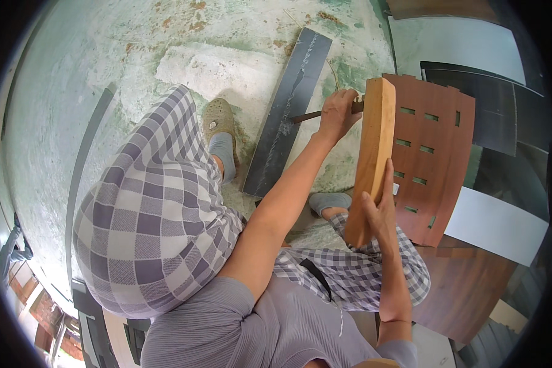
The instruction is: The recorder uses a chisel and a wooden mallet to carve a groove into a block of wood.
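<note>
I'm watching left hand [339, 112] gripping dark metal tool [316, 115] against top of wooden block [372, 159] — right hand [379, 211], fingers flat together, steadying block upright on checked-trousered knee [362, 276], beside brown slotted panel [435, 153].

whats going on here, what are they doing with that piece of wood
A person sits low over a worn concrete floor with a light wooden block standing upright on the right knee. The right hand steadies its near face. The left hand grips a thin dark-shafted tool near the block's upper end; its working tip cannot be made out. A reddish-brown slotted panel stands just behind the block, and a dark scratched plank lies on the floor.
</note>
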`<state>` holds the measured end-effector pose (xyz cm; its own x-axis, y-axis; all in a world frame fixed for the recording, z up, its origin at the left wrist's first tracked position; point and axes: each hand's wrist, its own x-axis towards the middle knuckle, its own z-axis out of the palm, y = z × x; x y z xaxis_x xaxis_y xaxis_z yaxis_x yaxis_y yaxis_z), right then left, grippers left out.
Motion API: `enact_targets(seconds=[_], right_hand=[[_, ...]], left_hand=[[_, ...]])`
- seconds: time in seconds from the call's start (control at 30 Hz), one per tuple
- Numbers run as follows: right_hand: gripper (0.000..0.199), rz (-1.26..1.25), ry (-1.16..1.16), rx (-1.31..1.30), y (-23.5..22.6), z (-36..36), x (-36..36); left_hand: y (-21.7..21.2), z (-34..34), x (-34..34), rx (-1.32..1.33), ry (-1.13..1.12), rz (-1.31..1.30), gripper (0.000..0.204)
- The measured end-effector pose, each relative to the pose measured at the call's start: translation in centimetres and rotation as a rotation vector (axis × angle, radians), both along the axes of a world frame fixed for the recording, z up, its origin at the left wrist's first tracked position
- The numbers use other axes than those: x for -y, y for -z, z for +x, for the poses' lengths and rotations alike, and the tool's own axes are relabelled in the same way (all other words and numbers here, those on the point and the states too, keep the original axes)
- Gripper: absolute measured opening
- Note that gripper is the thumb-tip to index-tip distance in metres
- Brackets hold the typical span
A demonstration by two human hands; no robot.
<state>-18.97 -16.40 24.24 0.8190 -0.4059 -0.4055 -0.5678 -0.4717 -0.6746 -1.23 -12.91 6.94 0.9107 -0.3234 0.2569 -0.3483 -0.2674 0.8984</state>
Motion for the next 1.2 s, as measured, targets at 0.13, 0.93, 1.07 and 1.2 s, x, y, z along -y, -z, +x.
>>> enact_targets(seconds=[0.13,0.93,1.07,1.2], right_hand=[[0.084,0.14,0.133,0.013,-1.5,1.2,0.5],[0.062,0.76,0.526,0.088,11.2,-2.2,-0.4],[0.055,0.656,0.538,0.166,18.2,1.8,-4.5],[0.06,0.504,0.612,0.197,22.3,4.1,-8.8]], left_hand=[[0.1,0.3,-0.3,0.016,-0.012,-0.034,0.043],[2.6,4.7,-9.3,-0.739,-0.455,0.557,0.043],[3.5,4.0,-10.3,-0.858,-0.457,0.536,0.054],[2.4,3.5,-8.9,-0.888,-0.388,0.581,0.04]])
